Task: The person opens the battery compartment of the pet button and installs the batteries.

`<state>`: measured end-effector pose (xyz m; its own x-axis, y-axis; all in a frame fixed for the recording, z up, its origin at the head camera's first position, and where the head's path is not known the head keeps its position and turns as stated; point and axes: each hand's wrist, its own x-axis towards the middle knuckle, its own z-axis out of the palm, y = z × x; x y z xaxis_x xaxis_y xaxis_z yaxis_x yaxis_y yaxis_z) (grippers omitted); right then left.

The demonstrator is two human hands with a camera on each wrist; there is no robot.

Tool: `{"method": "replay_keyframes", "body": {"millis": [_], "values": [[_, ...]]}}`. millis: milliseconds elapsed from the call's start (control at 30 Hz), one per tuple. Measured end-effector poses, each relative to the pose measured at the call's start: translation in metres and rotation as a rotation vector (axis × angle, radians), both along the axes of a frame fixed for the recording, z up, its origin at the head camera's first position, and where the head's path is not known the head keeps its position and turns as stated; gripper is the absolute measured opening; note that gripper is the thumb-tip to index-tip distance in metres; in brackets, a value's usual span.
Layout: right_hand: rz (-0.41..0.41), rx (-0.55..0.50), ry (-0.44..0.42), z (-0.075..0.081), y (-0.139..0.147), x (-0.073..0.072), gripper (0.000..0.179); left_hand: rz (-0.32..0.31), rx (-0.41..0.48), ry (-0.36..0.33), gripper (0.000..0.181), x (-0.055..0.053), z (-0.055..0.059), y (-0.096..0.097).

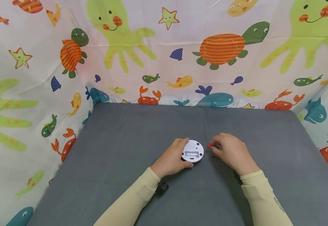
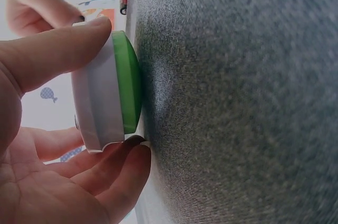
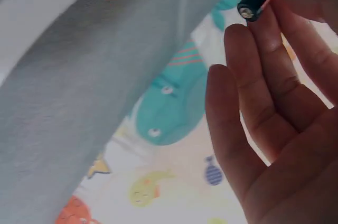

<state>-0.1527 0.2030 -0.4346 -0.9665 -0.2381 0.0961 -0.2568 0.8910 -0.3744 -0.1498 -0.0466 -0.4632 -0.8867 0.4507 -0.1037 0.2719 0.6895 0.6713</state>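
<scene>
My left hand (image 1: 172, 159) grips a round white sound button (image 1: 197, 152) by its sides, thumb on one edge and fingers on the other. Its underside faces up, showing speaker holes, dark feet and an uncovered battery compartment (image 1: 191, 154). In the left wrist view its green dome (image 2: 128, 84) points down, close over the grey cloth. To the right of the button, my right hand (image 1: 232, 153) pinches a small red and dark battery (image 3: 255, 1) between thumb and fingertips, its metal end showing in the right wrist view.
Another red and black battery (image 2: 123, 0) lies on the cloth beyond the button in the left wrist view. A grey cloth (image 1: 118, 141) covers the table. White curtains (image 1: 158, 40) printed with sea animals hang at the back and both sides.
</scene>
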Motion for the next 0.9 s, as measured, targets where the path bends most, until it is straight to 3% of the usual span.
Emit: {"method": "replay_keyframes", "body": {"millis": [233, 467, 900], "values": [[0.105, -0.027, 0.131, 0.008, -0.025, 0.012, 0.011, 0.001, -0.002, -0.007, 0.095, -0.001, -0.001, 0.0], [0.189, -0.003, 0.202, -0.004, -0.05, 0.018, 0.014, -0.018, 0.009, 0.016, 0.094, 0.0, -0.001, -0.002], [0.246, -0.038, 0.273, -0.022, -0.058, 0.015, 0.022, -0.039, 0.0, 0.024, 0.095, -0.002, -0.004, -0.002]]}}
